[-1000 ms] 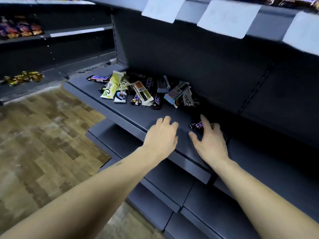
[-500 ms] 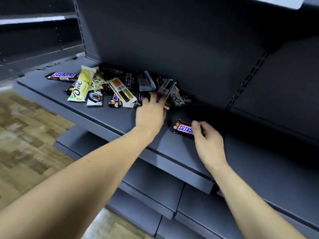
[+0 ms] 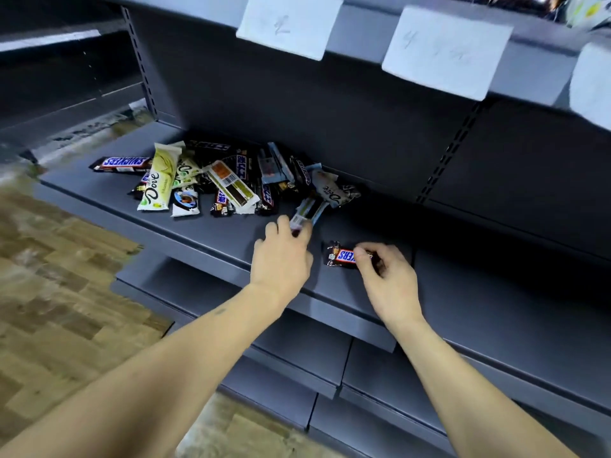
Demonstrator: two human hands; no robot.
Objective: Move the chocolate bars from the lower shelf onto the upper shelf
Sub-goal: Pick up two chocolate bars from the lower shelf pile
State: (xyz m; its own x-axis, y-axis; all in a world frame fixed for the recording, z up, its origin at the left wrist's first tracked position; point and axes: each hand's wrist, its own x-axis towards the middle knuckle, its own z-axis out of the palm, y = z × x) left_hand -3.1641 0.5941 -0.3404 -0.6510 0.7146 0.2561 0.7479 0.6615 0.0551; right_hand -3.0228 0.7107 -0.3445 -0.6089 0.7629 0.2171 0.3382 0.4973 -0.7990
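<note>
Lower shelf [image 3: 99, 206]: bar pile [image 3: 211, 183], far-left of both hands. Left hand [image 3: 281, 259] pinches light-blue bar [image 3: 307, 213], long axis near-far. Right hand [image 3: 386, 279] pinches Snickers bar [image 3: 342, 256], long axis left-right.

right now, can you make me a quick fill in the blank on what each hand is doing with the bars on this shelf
1. The right hand pinches a bar branded ____.
2. The left hand grips a pale blue bar at the ____ end of the pile.
3. The yellow-green Dove bar lies on the ____ shelf.
4. The white paper labels hang from the ____ shelf's front edge.

Missing words: Snickers; right; lower; upper
</note>
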